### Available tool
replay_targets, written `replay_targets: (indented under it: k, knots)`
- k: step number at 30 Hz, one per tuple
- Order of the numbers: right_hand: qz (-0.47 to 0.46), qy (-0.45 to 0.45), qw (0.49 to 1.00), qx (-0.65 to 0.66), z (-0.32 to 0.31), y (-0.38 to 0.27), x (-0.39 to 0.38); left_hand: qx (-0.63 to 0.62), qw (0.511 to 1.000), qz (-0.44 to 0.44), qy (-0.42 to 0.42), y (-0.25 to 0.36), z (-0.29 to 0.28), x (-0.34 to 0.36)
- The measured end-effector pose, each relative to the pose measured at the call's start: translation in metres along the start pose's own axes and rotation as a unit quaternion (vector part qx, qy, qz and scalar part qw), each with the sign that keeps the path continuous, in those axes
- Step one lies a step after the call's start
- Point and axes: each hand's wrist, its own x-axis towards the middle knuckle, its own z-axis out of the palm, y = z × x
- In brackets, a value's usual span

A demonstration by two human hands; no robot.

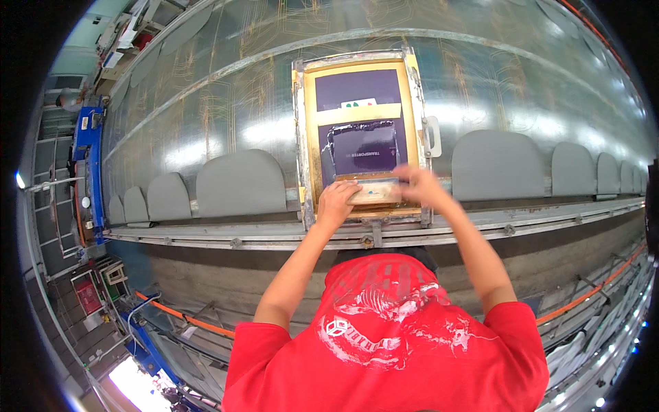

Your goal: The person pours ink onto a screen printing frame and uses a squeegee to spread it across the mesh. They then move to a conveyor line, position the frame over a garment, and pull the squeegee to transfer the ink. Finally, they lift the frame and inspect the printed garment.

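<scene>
A screen-printing frame (pixel 414 103) lies on the long table, its mesh bordered with yellowish tape around dark purple areas. Near the frame's close end sits a squeegee (pixel 374 192) with a pale wooden handle, set crosswise inside it. My left hand (pixel 336 201) grips the squeegee's left end, fingers curled over the top. At its right end is my right hand (pixel 420 187), smeared by motion, so its hold on the handle cannot be made out. Dark, wet-looking ink (pixel 364 125) edges the middle purple area.
Grey rounded fabric pieces lie along the near side of the table, one (pixel 240 184) left of the frame and another (pixel 498 165) right. A metal rail (pixel 295 237) runs along the table's near edge. Blue machinery (pixel 88 144) stands at the far left end.
</scene>
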Motion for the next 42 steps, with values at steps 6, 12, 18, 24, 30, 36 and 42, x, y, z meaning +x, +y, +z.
replay_targets:
  k: [6,12,18,24,30,36,42]
  knots:
    - [0.085,0.373,0.923,-0.032,-0.066,0.091,0.088,-0.008,1.0,0.005,0.018,0.016,0.002,0.007]
    - [0.079,0.391,0.915,0.057,-0.055,0.067,0.122,-0.009,1.0,0.01,0.014,0.014,-0.012,-0.018]
    - [0.008,0.395,0.918,0.048,0.0,0.003,0.132,-0.013,1.0,-0.02,0.019,-0.029,-0.06,-0.057]
    - [0.034,0.416,0.907,0.053,0.175,-0.068,0.202,0.024,0.999,-0.027,-0.011,-0.167,-0.165,-0.116]
    - [0.034,0.425,0.899,0.099,0.23,-0.098,0.216,0.063,0.996,-0.038,-0.044,-0.209,-0.206,-0.136]
    - [0.073,0.416,0.901,0.098,0.23,-0.105,0.216,0.089,0.995,-0.039,-0.027,-0.216,-0.204,-0.135]
    - [0.124,0.412,0.901,0.055,0.239,-0.098,0.23,0.065,0.996,-0.003,-0.06,-0.226,-0.227,-0.169]
